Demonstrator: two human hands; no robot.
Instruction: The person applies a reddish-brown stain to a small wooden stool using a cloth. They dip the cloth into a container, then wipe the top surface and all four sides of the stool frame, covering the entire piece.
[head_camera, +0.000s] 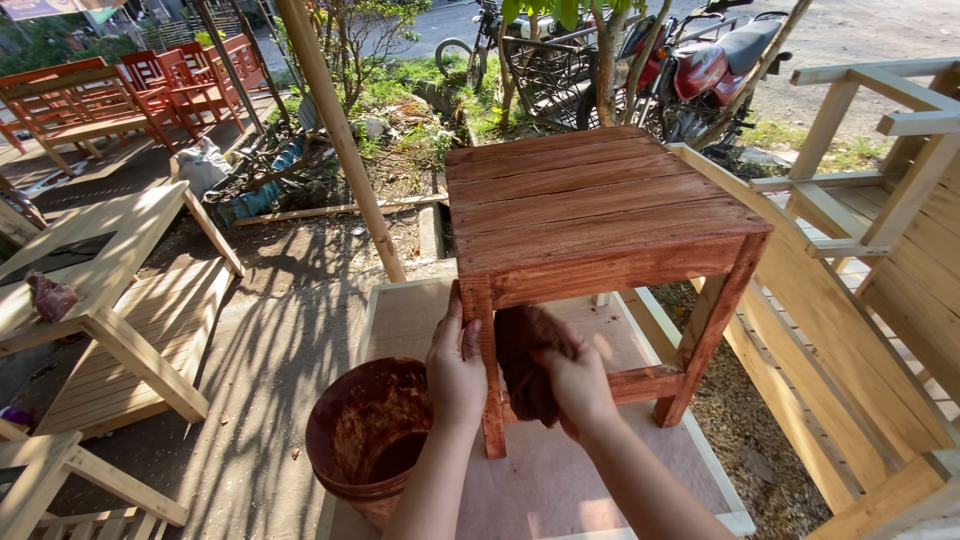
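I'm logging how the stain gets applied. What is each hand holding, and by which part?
The right hand grips a bunched, stained rag by its right side. The left hand clasps the stool by its front leg.

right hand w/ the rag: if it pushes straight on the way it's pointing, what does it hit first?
Probably the near front leg of the stained wooden stool. The right hand presses a brown rag up and leftward toward that leg, which the left hand grips. Depth is unclear; the rag may already touch it.
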